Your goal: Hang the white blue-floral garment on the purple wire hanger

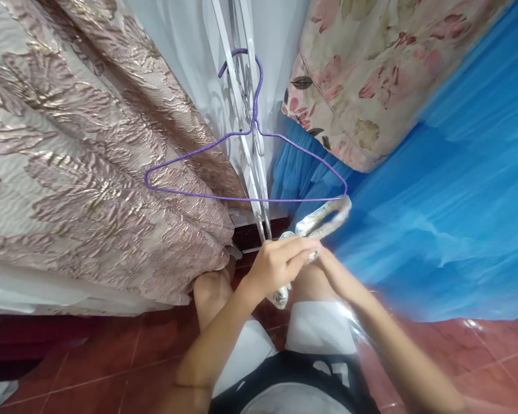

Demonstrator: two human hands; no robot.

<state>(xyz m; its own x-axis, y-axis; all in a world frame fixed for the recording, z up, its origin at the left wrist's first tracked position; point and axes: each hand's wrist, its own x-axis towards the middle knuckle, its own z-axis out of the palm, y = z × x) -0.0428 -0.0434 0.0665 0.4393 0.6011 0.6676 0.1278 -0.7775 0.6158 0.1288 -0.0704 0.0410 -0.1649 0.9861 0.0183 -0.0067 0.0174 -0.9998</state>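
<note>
A purple clothes hanger (259, 199) hangs upright in front of me, its hook by white metal bars. A pale patterned fabric strip (322, 218) loops at the hanger's right lower corner and runs down to my hands. My left hand (278, 261) is closed on the strip, with a bunched end of it hanging below the palm. My right hand (323, 256) meets it from the right, closed at the same strip. Its fingers are mostly hidden behind the left hand.
At left hangs a pink and gold brocade garment (69, 155). A floral cloth (371, 75) and a bright blue tulle garment (457, 218) hang at right. The white metal bars (248, 115) stand in the middle. Red floor tiles (125, 356) lie below.
</note>
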